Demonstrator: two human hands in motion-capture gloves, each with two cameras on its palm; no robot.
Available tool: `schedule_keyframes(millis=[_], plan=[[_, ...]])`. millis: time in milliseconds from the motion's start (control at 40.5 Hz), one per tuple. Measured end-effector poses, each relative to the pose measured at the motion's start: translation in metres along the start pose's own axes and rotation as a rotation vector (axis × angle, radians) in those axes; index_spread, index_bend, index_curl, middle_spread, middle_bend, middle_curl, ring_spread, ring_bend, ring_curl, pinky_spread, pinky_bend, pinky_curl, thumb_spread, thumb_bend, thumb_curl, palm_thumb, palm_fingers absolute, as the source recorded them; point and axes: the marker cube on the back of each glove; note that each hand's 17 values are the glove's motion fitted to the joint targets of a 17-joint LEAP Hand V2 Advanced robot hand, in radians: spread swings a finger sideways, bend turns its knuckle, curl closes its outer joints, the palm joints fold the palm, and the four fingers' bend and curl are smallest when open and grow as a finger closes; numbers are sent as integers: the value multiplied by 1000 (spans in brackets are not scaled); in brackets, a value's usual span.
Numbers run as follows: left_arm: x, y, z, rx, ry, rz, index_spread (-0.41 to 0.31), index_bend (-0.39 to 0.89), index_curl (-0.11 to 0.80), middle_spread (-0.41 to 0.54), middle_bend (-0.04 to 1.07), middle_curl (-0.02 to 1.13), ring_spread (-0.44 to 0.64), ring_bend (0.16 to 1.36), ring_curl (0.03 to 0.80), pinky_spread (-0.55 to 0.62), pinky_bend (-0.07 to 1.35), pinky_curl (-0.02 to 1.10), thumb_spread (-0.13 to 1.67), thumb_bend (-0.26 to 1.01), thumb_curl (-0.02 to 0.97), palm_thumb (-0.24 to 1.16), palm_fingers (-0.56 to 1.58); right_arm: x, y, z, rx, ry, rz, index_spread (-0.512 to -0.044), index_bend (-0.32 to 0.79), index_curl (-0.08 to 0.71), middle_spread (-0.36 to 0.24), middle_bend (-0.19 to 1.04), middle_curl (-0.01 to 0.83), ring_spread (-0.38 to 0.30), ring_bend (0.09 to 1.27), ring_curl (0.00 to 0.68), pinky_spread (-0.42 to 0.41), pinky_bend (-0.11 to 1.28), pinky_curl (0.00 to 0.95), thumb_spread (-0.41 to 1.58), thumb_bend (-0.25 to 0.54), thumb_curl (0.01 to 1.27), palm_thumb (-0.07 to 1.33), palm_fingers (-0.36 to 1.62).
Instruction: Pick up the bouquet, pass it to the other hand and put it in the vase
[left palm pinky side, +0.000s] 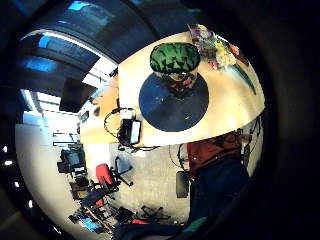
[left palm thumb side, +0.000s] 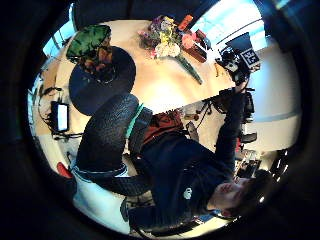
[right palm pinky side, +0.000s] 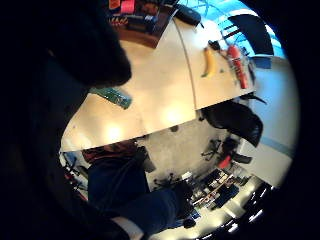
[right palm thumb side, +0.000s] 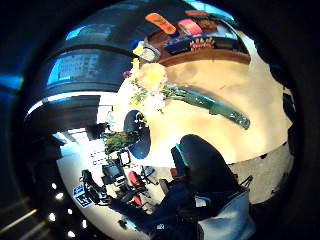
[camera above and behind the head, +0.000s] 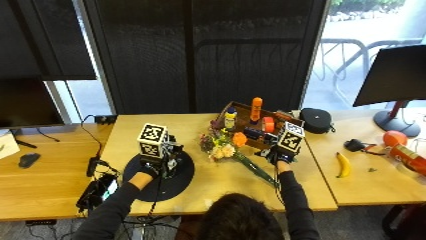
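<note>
The bouquet (camera above and behind the head: 223, 145) of pink, orange and cream flowers lies on the wooden table (camera above and behind the head: 213, 192), with its green wrapped stems (camera above and behind the head: 256, 170) pointing toward the front edge. My right hand (camera above and behind the head: 276, 156) hovers just right of the stems, fingers relaxed and holding nothing. Its palm view shows the whole bouquet (right palm thumb side: 150, 82) lying free below. A green patterned vase (left palm pinky side: 175, 57) stands on a dark round mat (camera above and behind the head: 166, 182) left of the flowers. My left hand (camera above and behind the head: 148, 170) hangs over that mat beside the vase, holding nothing.
A wooden tray (camera above and behind the head: 233, 107) with bottles and small items stands just behind the bouquet. A banana (camera above and behind the head: 343, 165), a black case (camera above and behind the head: 316, 120) and red objects (camera above and behind the head: 399, 145) lie to the right. A small device with cables (camera above and behind the head: 100, 187) sits at the left table edge.
</note>
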Motion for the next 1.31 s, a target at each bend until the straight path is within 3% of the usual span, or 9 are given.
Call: schedule_keyframes(millis=[272,395,642,840,938,988,1136,1284,1309], plan=[[-10,2,1,-10,3,-32,-1,168,319,265,181,244,326,576,252,394,435,304,1104,-20,281,272,77,17,-24,92,-81,51,75,-194,102,147,-49,302,394,-91,558,343,94,699,362,1042,-13,332,607,496],[-16,-2,-1,-15,5,-64,-1,151,318,253,191,257,325,582,256,391,428,305,1108,-18,286,280,99,14,-4,109,-80,65,115,-186,99,154,-45,293,398,-82,541,339,108,687,357,1035,-20,338,618,497],[-20,2,-8,-8,0,-81,5,152,318,237,188,280,320,572,260,390,418,314,1110,-20,290,283,108,15,-9,136,-16,74,217,-180,85,155,-54,336,420,-88,559,353,113,617,341,1028,-20,342,634,512],[-21,3,-1,-22,11,-83,0,152,317,232,184,291,319,569,263,390,413,320,1111,-21,292,283,108,7,-7,147,27,88,179,-211,123,174,-80,379,437,-113,532,355,113,526,322,1041,-8,343,675,539],[-22,2,4,-29,14,-82,-1,152,317,232,183,294,319,568,264,391,411,322,1110,-22,294,281,108,6,2,159,-10,41,230,-246,248,228,-118,383,443,-164,525,352,61,390,285,1055,0,343,721,690],[-22,2,7,-38,20,-83,-1,152,317,232,183,296,318,568,265,391,410,324,1110,-22,295,281,108,2,3,164,-10,-15,202,-251,298,249,-135,398,453,-189,517,345,-32,366,274,1082,34,353,789,864],[-21,3,10,-75,29,-90,-1,153,317,232,182,300,318,567,267,391,408,327,1112,-20,295,283,108,3,-4,165,173,-88,173,-252,357,326,-172,409,489,-218,557,394,-175,350,308,1125,73,361,896,1130],[-24,-1,3,-47,29,-114,-1,157,319,231,181,305,318,562,268,391,403,329,1111,-22,296,281,112,-2,-14,148,325,-239,64,-247,417,400,-191,477,542,-228,607,453,-203,444,378,1083,-20,329,806,1299],[-25,-2,0,-33,34,-121,-1,157,319,231,181,306,319,562,268,391,402,329,1111,-22,297,280,112,-6,-13,144,330,-284,36,-248,546,445,-223,15,397,-231,730,493,-207,573,422,1075,-31,325,790,1120]])
